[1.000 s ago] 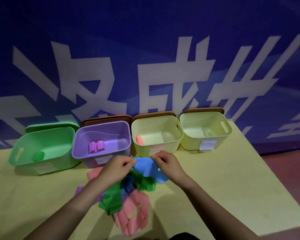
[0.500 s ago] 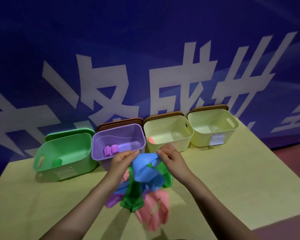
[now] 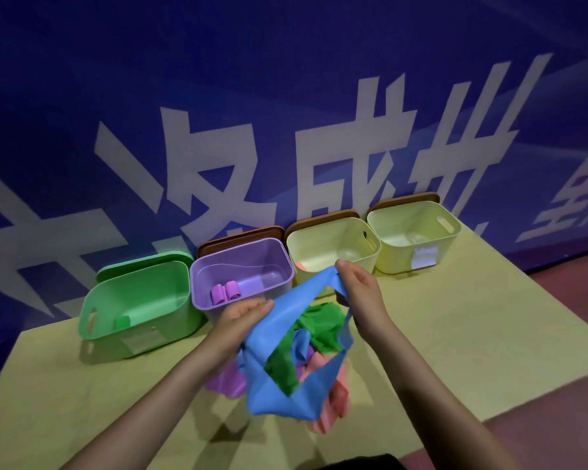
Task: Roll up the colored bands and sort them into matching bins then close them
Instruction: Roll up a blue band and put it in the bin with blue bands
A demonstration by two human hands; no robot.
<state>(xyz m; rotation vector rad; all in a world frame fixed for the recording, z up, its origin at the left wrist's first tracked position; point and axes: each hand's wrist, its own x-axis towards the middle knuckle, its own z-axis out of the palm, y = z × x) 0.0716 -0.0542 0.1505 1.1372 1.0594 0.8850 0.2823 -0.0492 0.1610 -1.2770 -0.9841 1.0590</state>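
Lifting a long blue stretchy rubber band (image 3: 279,385) off the yellow tabletop (image 3: 455,334), I'm pinching its upper edge in both hands, my left hand (image 3: 241,313) gripping the lower end and my right hand (image 3: 357,290) holding the higher end. It's hanging in a loose loop beneath my knuckles, and a green strip of flat band (image 3: 282,364) is threading right through that loop. That's the danger, I reckon: pull harder and the green one could come along, dragging the heap of purple and pink bands (image 3: 333,398) lying under it towards the edge. The loop itself is twisting, so rolling it neatly may be awkward. Beyond my hands the row of open bins is waiting: the green plastic bin (image 3: 140,300), the purple translucent bin (image 3: 241,266) holding two purple rolls (image 3: 225,292), then two pale yellow bins (image 3: 333,245), neither obviously blue.
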